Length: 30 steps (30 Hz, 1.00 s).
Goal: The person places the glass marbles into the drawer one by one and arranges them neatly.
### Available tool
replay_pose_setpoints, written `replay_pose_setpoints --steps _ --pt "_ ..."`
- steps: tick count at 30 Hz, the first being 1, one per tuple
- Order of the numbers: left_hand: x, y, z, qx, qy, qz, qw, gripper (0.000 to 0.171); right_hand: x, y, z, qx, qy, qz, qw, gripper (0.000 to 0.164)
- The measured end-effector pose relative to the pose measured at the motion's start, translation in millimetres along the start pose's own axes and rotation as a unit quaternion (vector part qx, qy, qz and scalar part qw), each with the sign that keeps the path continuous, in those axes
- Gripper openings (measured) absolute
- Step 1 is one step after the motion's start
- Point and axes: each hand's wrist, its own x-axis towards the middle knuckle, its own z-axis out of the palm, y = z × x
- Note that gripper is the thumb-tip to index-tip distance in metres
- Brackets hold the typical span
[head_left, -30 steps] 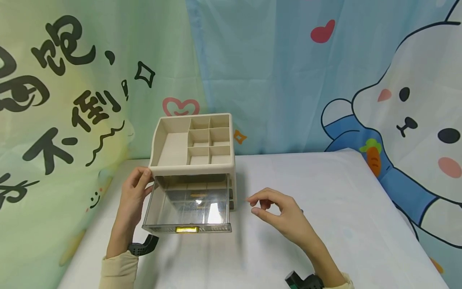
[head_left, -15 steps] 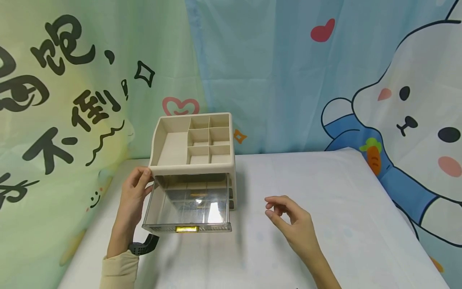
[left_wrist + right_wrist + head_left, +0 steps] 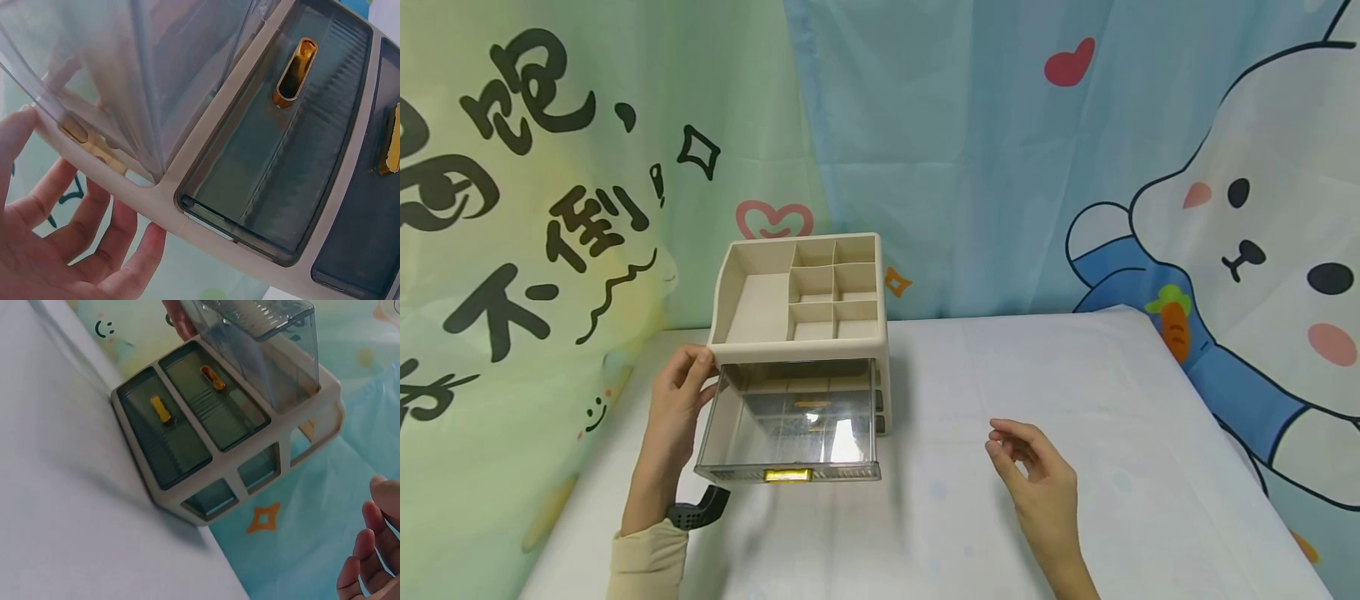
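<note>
A cream desktop drawer organizer [image 3: 808, 352] stands left of centre, its top divided into compartments. Its clear top drawer [image 3: 790, 454] is pulled out toward me and shows nothing inside. A gold handle [image 3: 787, 476] sits on the drawer's front. My left hand [image 3: 676, 400] holds the organizer's left edge near the top drawer, thumb in front and fingertips along the side, as the left wrist view shows. The right hand [image 3: 1041, 492] hovers over the table to the right, fingers loosely curled with nothing in them, apart from the organizer.
Two lower drawers are pushed in: a middle drawer [image 3: 215, 397] and a bottom drawer [image 3: 162, 428], each with a gold handle. A white cloth [image 3: 940, 533] covers the table. Behind it hangs a printed curtain [image 3: 910, 167], close to the organizer's back.
My right hand has drawn away from the organizer, moving right and slightly toward me. The left hand, the organizer and the pulled-out drawer have stayed in place.
</note>
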Motion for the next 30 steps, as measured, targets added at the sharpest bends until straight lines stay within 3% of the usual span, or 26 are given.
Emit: replay_pose_setpoints --steps 6,13,19,24,30 --pt "0.0 -0.2 0.1 -0.002 -0.002 0.004 1.0 0.014 -7.3 7.2 -8.1 -0.003 0.04 0.002 0.999 0.029" --pt "0.0 -0.1 -0.1 -0.002 -0.003 0.004 1.0 0.014 -13.9 16.1 -15.0 -0.02 0.111 0.041 0.993 0.029" --pt "-0.8 0.2 0.1 -0.001 -0.005 0.002 1.0 0.014 -18.9 26.8 -18.8 -0.035 0.163 0.025 0.986 0.029" --pt "-0.8 0.1 -0.1 0.0 -0.004 0.0 1.0 0.014 -20.8 35.1 -23.3 -0.067 0.182 0.035 0.98 0.03" --pt "-0.6 0.4 0.2 0.0 -0.003 0.0 1.0 0.014 -22.9 39.2 -29.8 -0.101 0.174 0.085 0.976 0.03"
